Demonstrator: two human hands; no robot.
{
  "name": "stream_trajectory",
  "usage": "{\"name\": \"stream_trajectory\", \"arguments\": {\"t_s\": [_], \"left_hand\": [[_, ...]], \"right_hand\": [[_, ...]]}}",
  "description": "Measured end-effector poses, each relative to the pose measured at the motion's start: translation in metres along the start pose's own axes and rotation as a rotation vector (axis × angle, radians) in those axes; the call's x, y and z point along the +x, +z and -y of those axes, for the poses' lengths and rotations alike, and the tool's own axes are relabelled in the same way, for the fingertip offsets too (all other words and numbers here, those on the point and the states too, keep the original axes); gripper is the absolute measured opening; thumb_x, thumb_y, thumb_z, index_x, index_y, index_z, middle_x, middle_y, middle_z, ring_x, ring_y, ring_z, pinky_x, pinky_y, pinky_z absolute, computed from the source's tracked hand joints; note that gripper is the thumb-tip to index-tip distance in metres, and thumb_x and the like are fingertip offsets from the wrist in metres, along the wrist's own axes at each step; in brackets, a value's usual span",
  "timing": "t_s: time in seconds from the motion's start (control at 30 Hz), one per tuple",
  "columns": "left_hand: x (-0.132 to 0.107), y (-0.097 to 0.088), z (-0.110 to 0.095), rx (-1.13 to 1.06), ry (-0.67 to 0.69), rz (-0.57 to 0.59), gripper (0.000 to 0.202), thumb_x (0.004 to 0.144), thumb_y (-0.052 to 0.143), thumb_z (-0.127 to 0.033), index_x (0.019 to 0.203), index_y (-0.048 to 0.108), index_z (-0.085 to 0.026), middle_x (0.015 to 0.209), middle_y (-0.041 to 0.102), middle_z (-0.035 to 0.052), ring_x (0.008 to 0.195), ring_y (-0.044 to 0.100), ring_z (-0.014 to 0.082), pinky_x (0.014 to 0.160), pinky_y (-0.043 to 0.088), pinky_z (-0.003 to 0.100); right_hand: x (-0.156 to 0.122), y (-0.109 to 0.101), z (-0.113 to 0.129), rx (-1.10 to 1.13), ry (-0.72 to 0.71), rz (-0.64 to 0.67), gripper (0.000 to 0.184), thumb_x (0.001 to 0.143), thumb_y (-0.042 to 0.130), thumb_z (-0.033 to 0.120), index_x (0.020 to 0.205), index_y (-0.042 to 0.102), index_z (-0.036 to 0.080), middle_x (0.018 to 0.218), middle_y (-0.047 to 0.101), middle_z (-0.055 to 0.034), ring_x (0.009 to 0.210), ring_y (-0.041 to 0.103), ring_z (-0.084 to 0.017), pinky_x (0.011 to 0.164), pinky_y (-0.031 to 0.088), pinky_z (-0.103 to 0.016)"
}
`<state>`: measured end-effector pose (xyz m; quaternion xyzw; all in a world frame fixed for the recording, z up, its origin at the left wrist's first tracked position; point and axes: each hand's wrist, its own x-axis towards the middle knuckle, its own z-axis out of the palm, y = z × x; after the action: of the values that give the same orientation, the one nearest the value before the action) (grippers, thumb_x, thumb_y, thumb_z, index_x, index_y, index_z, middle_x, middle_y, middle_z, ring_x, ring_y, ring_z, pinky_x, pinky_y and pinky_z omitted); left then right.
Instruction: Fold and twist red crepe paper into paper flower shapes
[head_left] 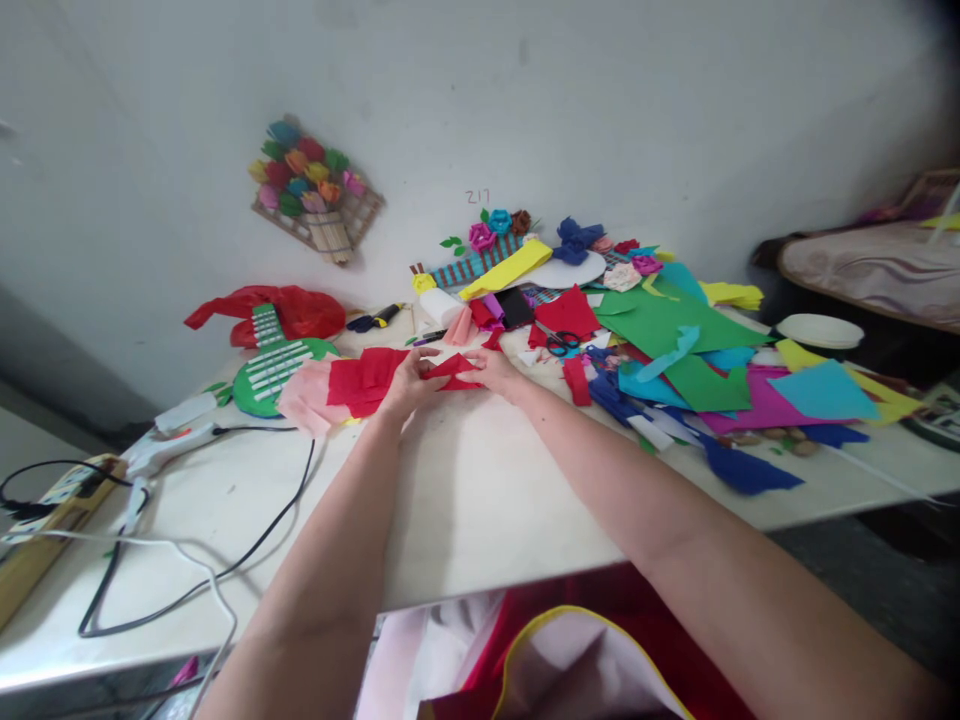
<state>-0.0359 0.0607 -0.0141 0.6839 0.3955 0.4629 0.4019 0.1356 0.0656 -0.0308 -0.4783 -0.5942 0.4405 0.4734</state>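
Observation:
A small piece of folded red crepe paper (455,372) lies low over the white table, its top coming to a point. My left hand (411,385) holds its left side with bent fingers and thumb. From the right, my right hand (491,372) pinches the other side of the same piece. Just left of my left hand lies a larger red crepe sheet (366,380), partly over a pale pink crepe sheet (307,395). Dark-handled scissors (562,343) rest beyond my right hand, near another red crepe sheet (574,312).
Coloured paper, including a green sheet (694,320), is heaped on the right. A green guitar-shaped craft (251,385) and a red plastic bag (300,310) stand at the left. A glue gun (169,448), its black cord (281,515) and a power strip (64,510) occupy the left front.

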Motion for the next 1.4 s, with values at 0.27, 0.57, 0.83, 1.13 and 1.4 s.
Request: {"name": "stream_trajectory", "arguments": {"t_s": [0.27,0.57,0.83,1.13,1.4], "left_hand": [[0.0,0.001,-0.002,-0.046,0.014,0.066,0.051,0.055,0.073,-0.025,0.099,0.049,-0.016,0.059,0.052,-0.0065,0.053,0.052,0.0086,0.054,0.04,0.022],[-0.002,0.001,-0.005,-0.177,-0.09,0.025,0.047,0.057,0.073,-0.04,0.092,0.055,-0.012,0.053,0.053,-0.005,0.047,0.048,0.0074,0.048,0.035,0.021],[0.0,0.001,-0.001,-0.143,-0.088,-0.027,0.048,0.05,0.078,-0.036,0.086,0.059,-0.011,0.049,0.054,-0.005,0.045,0.046,0.006,0.048,0.034,0.019],[-0.001,0.002,-0.006,-0.231,-0.117,-0.082,0.048,0.061,0.07,-0.048,0.09,0.06,-0.011,0.056,0.057,-0.0015,0.05,0.053,0.0086,0.051,0.042,0.02],[0.0,0.003,0.002,-0.404,-0.283,0.11,0.047,0.061,0.071,-0.048,0.084,0.06,-0.009,0.066,0.064,0.0075,0.061,0.062,0.015,0.063,0.051,0.027]], "right_hand": [[-0.009,-0.007,0.01,0.147,0.103,0.15,0.022,0.059,0.073,0.022,0.078,0.065,0.012,0.062,0.063,0.0001,0.05,0.051,-0.007,0.054,0.044,-0.021],[-0.005,-0.004,0.005,0.089,0.102,0.131,0.021,0.056,0.074,0.022,0.074,0.067,0.012,0.064,0.064,-0.001,0.055,0.054,-0.009,0.057,0.045,-0.022],[-0.003,-0.004,0.001,0.042,0.083,0.154,0.028,0.052,0.077,0.025,0.075,0.068,0.012,0.065,0.065,-0.0006,0.056,0.054,-0.009,0.057,0.044,-0.022],[-0.006,0.0,0.005,0.071,0.109,0.017,0.017,0.058,0.072,0.021,0.071,0.064,0.012,0.056,0.059,0.0,0.047,0.048,-0.008,0.046,0.04,-0.021],[-0.008,0.002,0.007,0.154,0.079,-0.12,0.019,0.059,0.072,0.024,0.07,0.062,0.012,0.052,0.055,0.0026,0.042,0.042,-0.006,0.042,0.033,-0.019]]}}
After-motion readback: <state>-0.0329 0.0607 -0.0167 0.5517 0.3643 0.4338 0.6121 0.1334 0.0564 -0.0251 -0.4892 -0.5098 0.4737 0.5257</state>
